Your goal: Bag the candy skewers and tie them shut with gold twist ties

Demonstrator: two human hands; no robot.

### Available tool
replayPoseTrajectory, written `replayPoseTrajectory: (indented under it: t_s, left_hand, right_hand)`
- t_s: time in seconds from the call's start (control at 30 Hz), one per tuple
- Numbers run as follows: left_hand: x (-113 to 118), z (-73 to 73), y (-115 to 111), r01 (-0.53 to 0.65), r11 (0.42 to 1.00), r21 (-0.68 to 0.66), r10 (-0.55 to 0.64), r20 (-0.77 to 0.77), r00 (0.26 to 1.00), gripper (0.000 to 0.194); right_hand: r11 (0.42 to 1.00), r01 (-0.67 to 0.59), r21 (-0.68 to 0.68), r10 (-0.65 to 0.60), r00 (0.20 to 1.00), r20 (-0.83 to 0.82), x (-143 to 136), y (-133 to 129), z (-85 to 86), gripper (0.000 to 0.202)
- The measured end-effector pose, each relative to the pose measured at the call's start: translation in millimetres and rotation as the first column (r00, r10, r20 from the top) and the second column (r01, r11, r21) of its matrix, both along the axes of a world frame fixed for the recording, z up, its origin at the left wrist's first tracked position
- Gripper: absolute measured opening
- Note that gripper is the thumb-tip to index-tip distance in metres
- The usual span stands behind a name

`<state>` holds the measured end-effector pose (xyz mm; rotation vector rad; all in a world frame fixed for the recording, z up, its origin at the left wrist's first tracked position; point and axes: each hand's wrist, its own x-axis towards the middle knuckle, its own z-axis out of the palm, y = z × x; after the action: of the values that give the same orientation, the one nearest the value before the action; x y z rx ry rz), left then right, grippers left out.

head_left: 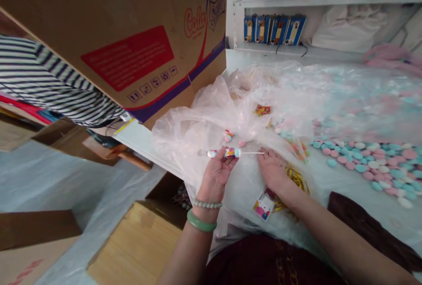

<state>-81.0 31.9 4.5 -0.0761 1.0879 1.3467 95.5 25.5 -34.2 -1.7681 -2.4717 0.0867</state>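
Clearly, a slim stick-shaped sweet in a clear wrapper with bright, multicoloured print and white ends (233, 153) lies level in the left hand (217, 171), whose thumb and fingers are closed around it. Its thin, straight white stick (251, 153) points to the right hand (274, 171); those fingertips meet the tip, though I cannot tell whether they pinch it. Just beyond the left hand sits a small multicoloured wrapped piece (228, 135). Under the right forearm are shiny, crinkled gold strips (294, 178), with a glossy white card printed with coloured circles (264, 205) beside them. Filmy, creased clear plastic (184, 129) spreads around both hands. Right of the right hand, smooth pink, blue and white rounded discs (379, 164) lie heaped.
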Motion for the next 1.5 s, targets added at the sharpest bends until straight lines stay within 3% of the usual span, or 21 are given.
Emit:
replayPoseTrajectory:
  t_s: [0.07,0.23,0.37,0.43,0.5,0.57,0.67,0.83,0.9,1.0,1.07,1.13,1.23,1.3,1.4,1.5]
  left_hand:
    - [5,-2.5,6,0.014,1.0,0.024,-0.015,0.042,0.999,0.007]
    - [18,-11.3,19,0.033,0.998,0.06,-0.038,0.093,0.995,0.007]
    - [24,-15.9,26,-0.025,0.999,0.048,0.021,0.09,0.996,0.007]
    - [29,-16.2,27,-0.053,0.997,0.054,0.048,0.081,0.996,0.008]
    - [34,-16.2,27,-0.051,0.997,0.058,0.047,0.075,0.996,0.009]
    - [40,-16.3,25,-0.021,0.998,0.066,0.016,0.077,0.997,0.006]
    - [42,-14.7,25,0.026,0.998,0.06,-0.032,0.095,0.995,0.011]
    - [39,-1.6,25,-0.038,0.999,0.005,0.037,0.096,0.995,0.012]
    - [41,4.7,23,-0.047,0.999,0.024,0.046,0.05,0.998,0.007]
    - [45,11.3,19,-0.021,0.993,0.112,0.029,-0.066,0.997,0.003]
    - [45,14.0,17,0.01,0.986,0.166,0.012,-0.131,0.991,0.004]
    - [43,16.7,17,0.044,0.98,0.193,-0.014,-0.153,0.988,0.006]
    - [42,22.1,17,0.104,0.966,0.235,-0.074,-0.136,0.988,0.008]
    - [45,26.5,17,0.128,0.957,0.26,-0.096,-0.133,0.986,0.01]
    - [53,32.2,16,0.136,0.947,0.291,-0.09,-0.166,0.982,0.014]
    - [58,34.9,15,0.131,0.939,0.317,-0.073,-0.186,0.98,0.017]
  right_hand:
    - [1.0,-0.012,0.009,0.011,0.994,0.111,-1,2,-0.2,0.034]
    - [0.998,-0.055,-0.021,0.056,0.994,0.091,12,18,-2.2,0.036]
    - [0.994,-0.073,-0.085,0.056,0.981,-0.186,28,26,-0.2,0.04]
    - [0.999,-0.036,-0.03,0.023,0.931,-0.363,29,23,7.2,0.042]
    - [0.99,-0.118,0.078,0.141,0.886,-0.442,21,17,17.5,0.042]
    - [0.943,-0.278,0.185,0.326,0.885,-0.332,10,10,26.2,0.043]
    - [0.918,-0.337,0.211,0.366,0.923,-0.12,0,-2,29.1,0.042]
    - [0.855,-0.405,0.323,0.469,0.87,-0.152,11,-20,24.5,0.032]
    - [0.835,-0.34,0.433,0.459,0.864,-0.208,14,-22,32.2,0.03]
    - [0.873,-0.138,0.467,0.282,0.925,-0.254,17,-17,50.5,0.026]
    - [0.926,-0.052,0.373,0.173,0.939,-0.298,19,-10,58.3,0.021]
    - [0.97,-0.048,0.24,0.14,0.913,-0.384,23,-6,58.8,0.02]
    - [0.992,-0.102,0.075,0.126,0.831,-0.542,24,-6,51.8,0.019]
    - [0.996,-0.061,0.061,0.086,0.789,-0.608,21,-8,49.1,0.019]
    - [0.974,0.0,0.225,0.134,0.804,-0.58,15,-10,52.9,0.026]
    - [0.923,-0.157,0.351,0.309,0.847,-0.433,12,-10,58.8,0.041]
